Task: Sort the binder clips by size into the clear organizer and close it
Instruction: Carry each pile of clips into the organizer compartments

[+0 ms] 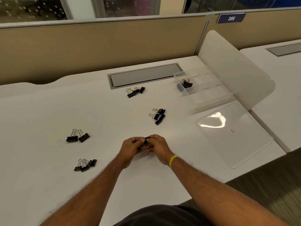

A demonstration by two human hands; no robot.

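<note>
Black clips (77, 138) — white desk (48, 111)

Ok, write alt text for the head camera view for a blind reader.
A person's left hand and right hand pinch small binder clips above a white desk. Loose clips lie in four groups; the open clear organizer holds a few clips, its lid flat beside it.
</note>
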